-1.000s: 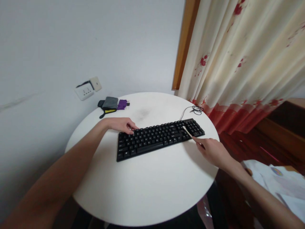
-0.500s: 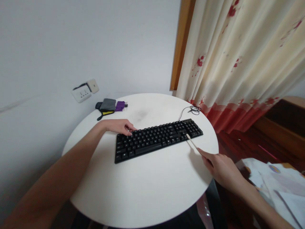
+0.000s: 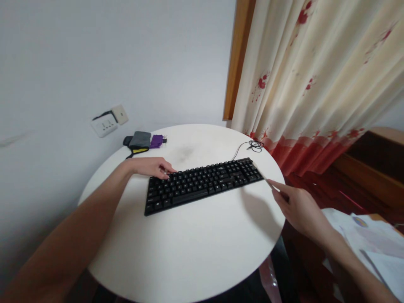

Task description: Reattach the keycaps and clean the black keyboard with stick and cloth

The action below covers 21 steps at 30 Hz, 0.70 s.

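A black keyboard lies slanted across a round white table. At its back left edge is my left hand, thumb over the top row of keys and the other fingers at the rear rim, closed on it. My right hand, beyond the keyboard's right end, pinches a thin pale stick that looks like a cotton swab. The swab's far tip rests at or just over the number pad's upper right keys; whether it touches them I cannot tell.
Behind my left hand lie a folded grey cloth and a purple cloth. A coiled black cable sits near the table's back right edge. Beyond hang floral curtains. Papers are stacked lower right, and a wall socket is at left.
My right hand has moved the swab rightward and away from me, from the arrow keys to the number pad's right side. My left hand stays on the keyboard; the view has shifted slightly.
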Tool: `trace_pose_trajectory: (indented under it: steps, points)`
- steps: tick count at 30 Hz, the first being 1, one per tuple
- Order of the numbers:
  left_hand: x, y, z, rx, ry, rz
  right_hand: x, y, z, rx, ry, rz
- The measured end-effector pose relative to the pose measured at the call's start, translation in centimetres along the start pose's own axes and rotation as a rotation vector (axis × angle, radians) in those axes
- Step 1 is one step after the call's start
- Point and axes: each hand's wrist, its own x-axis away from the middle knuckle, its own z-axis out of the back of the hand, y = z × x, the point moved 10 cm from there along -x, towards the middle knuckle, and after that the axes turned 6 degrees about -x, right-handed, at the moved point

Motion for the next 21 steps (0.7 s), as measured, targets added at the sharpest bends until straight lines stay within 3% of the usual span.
trace_pose_trajectory:
  steps: [6,10,15,21]
  points:
    - [0.8,-1.1,0.6,-0.005,0.016,0.022,-6.4,-3.0,-3.6,0.051,-0.019,0.049]
    - [0.8,-0.9,0.6,-0.009,0.010,0.001,-8.9,-4.1,-6.2,0.135,-0.095,0.043]
    - [0.7,-1.3,0.5,-0.011,0.016,0.005,-8.3,-4.0,-6.9,0.223,-0.145,0.092]
    - [0.6,-1.5,0.5,-0.014,0.028,0.053,-4.8,-2.7,-6.4,0.319,-0.178,0.106]
